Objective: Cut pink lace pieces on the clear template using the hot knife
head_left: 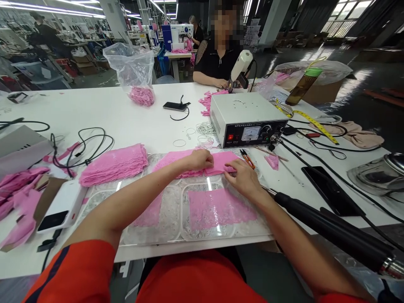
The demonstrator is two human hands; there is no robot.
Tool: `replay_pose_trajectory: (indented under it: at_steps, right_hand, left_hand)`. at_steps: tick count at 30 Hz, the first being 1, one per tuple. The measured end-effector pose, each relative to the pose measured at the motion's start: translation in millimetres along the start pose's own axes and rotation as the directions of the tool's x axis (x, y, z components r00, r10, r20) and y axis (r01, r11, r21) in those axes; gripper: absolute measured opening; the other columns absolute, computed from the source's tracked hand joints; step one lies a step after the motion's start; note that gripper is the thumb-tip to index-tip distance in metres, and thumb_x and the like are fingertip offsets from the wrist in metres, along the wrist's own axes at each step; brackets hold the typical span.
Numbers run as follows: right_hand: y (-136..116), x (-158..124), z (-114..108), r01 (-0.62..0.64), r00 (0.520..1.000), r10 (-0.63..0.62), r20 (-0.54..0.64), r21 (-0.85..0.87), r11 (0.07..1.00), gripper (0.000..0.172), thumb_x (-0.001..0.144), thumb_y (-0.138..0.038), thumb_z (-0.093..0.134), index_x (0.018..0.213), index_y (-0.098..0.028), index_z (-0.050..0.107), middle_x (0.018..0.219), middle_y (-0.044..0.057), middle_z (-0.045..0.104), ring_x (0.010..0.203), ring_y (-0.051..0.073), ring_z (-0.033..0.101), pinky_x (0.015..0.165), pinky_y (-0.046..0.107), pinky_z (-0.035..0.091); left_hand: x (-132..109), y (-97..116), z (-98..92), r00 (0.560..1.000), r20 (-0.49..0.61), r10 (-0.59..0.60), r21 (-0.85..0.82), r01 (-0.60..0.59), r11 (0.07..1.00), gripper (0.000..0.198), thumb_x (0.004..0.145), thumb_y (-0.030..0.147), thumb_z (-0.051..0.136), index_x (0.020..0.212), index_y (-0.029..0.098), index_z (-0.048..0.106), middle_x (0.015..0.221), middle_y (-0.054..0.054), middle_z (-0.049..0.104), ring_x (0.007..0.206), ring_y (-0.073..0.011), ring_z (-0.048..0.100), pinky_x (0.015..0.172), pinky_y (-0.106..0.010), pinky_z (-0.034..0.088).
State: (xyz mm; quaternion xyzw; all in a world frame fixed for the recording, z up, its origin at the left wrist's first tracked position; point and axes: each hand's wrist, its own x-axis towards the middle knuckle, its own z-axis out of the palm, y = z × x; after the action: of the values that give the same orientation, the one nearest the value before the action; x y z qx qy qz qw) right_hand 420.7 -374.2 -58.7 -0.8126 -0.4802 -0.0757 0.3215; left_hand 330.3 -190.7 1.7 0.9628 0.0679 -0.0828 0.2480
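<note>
A small pink fabric piece (221,162) lies between my two hands, over the near end of a pink stack. My left hand (201,160) is closed, fingers curled down at the piece's left edge. At its right edge my right hand (244,179) pinches the fabric between thumb and fingers. Under and left of my left hand lies the pink fabric stack (172,159). Beneath my wrists a clear plastic sheet (170,219) covers the table, with a flat pink piece (217,208) showing on or under it; which, I cannot tell.
A neat pink stack (115,164) lies left. Ahead stands a grey control box (252,120); orange-handled snips (248,159) lie before it. A black handheld tool (328,227) with cable extends below my right forearm, near a phone (333,190). Across the table sits a person (217,63).
</note>
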Motion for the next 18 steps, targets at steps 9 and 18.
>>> replay_pose_trajectory:
  at_steps: [9, 18]
  right_hand:
    - [7.7, -6.9, -7.0, 0.088, 0.996, -0.092, -0.020, -0.142, 0.986, 0.016, 0.082, -0.018, 0.054, 0.086, -0.019, 0.070, 0.091, 0.010, 0.069, 0.089, 0.026, 0.058, 0.083, 0.041, 0.046]
    - [-18.5, -93.6, -44.9, 0.523, 0.852, -0.519, 0.064, -0.138, 0.841, 0.022, 0.089, -0.008, 0.049, 0.096, -0.020, 0.067, 0.082, 0.005, 0.068, 0.080, 0.018, 0.059, 0.076, 0.033, 0.047]
  left_hand:
    - [-20.6, 10.5, -22.5, 0.998, 0.025, 0.056, -0.129, -0.052, 0.990, 0.016, 0.075, 0.024, 0.058, 0.067, 0.016, 0.069, 0.072, -0.001, 0.066, 0.071, -0.0148, 0.057, 0.066, -0.024, 0.041]
    - [-108.5, 21.3, 18.7, 0.970, 0.218, 0.105, -0.243, -0.051, 0.969, 0.015, 0.075, 0.012, 0.065, 0.065, 0.020, 0.072, 0.076, 0.000, 0.065, 0.069, -0.0126, 0.058, 0.065, -0.023, 0.042]
